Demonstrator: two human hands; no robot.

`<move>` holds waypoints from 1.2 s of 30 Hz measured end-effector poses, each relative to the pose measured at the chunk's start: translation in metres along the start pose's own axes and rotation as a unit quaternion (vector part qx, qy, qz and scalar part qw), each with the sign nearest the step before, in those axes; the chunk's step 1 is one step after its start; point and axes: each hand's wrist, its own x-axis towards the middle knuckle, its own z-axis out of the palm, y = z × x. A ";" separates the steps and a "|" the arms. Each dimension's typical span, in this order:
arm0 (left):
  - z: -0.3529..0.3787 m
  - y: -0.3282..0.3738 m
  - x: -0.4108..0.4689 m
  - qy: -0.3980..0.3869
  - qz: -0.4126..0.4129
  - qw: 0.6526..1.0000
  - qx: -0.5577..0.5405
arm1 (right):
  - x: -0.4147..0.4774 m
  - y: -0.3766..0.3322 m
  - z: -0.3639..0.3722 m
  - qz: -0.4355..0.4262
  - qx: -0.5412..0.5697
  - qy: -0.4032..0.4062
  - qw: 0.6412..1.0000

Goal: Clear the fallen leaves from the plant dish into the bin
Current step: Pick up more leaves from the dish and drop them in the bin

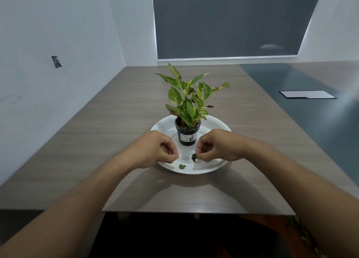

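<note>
A white round dish (pixel 217 124) sits on the wooden table and holds a small black pot with a green leafy plant (pixel 188 135). My right hand (pixel 215 146) hovers over the dish's front part, thumb and forefinger pinched on a small dark green leaf (pixel 193 157). My left hand (pixel 155 150) is over the dish's left front rim with its fingers curled and pinched together; nothing shows between them. A second small green leaf piece (pixel 181 166) lies on the dish just below and between my hands. No bin is in view.
The table (pixel 108 133) runs back to a wall with a dark window blind. A dark strip with a white rectangular panel (pixel 307 94) lies at the right. A white wall runs along the left. The table's front edge is near my forearms.
</note>
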 end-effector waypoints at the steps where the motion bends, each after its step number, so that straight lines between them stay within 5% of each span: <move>1: -0.006 -0.001 -0.006 0.009 0.000 1.000 -0.006 | 0.000 -0.005 0.000 -0.004 0.006 -0.001 1.000; 20: -0.064 -0.103 -0.210 0.125 -0.133 0.982 -0.043 | 0.019 -0.186 0.107 -0.202 0.026 -0.110 0.973; 28: -0.030 -0.181 -0.320 0.136 -0.243 0.957 -0.086 | 0.040 -0.226 0.234 -0.237 0.073 -0.227 0.942; 36: 0.047 -0.279 -0.405 0.114 -0.376 0.909 -0.139 | 0.050 -0.232 0.382 -0.186 0.055 -0.300 0.934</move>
